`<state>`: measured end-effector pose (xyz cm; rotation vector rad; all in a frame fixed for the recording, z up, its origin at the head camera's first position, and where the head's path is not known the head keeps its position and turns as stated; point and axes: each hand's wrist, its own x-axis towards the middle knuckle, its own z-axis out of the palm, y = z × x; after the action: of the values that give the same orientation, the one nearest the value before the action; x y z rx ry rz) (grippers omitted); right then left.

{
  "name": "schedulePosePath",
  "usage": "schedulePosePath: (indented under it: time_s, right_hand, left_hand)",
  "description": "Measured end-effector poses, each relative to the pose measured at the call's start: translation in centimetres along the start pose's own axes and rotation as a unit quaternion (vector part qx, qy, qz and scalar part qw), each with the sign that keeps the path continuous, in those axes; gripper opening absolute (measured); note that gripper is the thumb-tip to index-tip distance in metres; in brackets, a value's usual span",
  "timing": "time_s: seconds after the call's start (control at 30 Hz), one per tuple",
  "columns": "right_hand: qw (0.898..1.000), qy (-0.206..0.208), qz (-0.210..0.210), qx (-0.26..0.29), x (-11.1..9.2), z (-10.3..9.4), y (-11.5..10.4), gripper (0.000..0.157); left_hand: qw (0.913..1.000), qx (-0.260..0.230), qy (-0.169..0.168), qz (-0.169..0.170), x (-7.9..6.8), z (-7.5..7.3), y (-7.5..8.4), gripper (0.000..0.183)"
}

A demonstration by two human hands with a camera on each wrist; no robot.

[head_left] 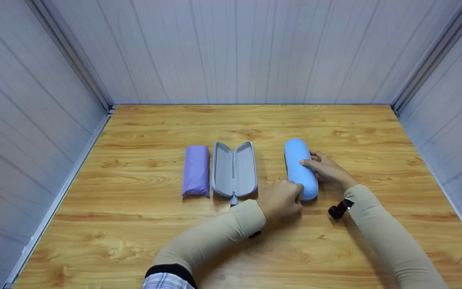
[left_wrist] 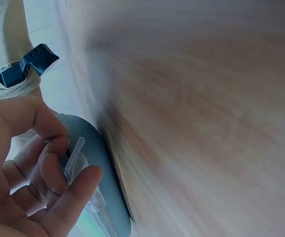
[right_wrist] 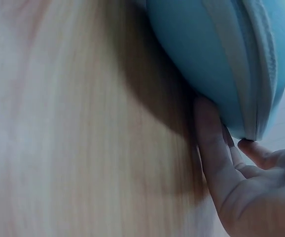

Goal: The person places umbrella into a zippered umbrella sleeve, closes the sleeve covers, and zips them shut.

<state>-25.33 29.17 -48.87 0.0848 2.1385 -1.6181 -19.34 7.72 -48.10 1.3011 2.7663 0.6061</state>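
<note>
A light blue zippered glasses case (head_left: 300, 160) lies on the wooden table, right of centre. My left hand (head_left: 281, 202) is at its near end, fingers curled. The left wrist view shows those fingers pinching by the zipper, where a pale pull tab (left_wrist: 75, 157) sticks out between them. Along the far right side of the case, my right hand (head_left: 330, 170) grips it, with the thumb on top and the other fingers against its side. From the right wrist, the zipper seam (right_wrist: 248, 74) looks closed at the end in view.
To the left, a grey-lined glasses case (head_left: 223, 170) lies spread open with its zipper end toward me. Beside it is a flat purple pouch (head_left: 195, 170). Pale panel walls (head_left: 231, 52) enclose the wooden table (head_left: 134, 233) at the back and both sides.
</note>
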Motion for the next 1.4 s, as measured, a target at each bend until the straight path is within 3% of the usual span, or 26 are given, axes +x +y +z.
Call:
schedulePosePath:
  time_s: [0.4, 0.73, 1.03, 1.4]
  right_hand:
    - [1.000, 0.014, 0.011, -0.009, 0.0, -0.2, 0.1, 0.103]
    - [1.000, 0.009, 0.002, -0.028, 0.1, -0.2, 0.2, 0.101]
    - [1.000, 0.009, -0.005, -0.022, 0.1, -0.3, 0.3, 0.101]
    - [0.999, 0.013, -0.006, -0.037, 0.0, -0.2, 0.3, 0.096]
  left_hand:
    - [1.0000, -0.006, -0.006, -0.001, 0.1, -0.4, -1.0, 0.014]
    - [0.9986, 0.026, 0.008, -0.045, 0.6, -0.8, -2.1, 0.007]
    - [0.9971, 0.059, 0.032, -0.035, 0.8, -0.7, -2.5, 0.009]
    - [0.9972, 0.059, 0.031, -0.036, 0.8, -0.7, -2.6, 0.009]
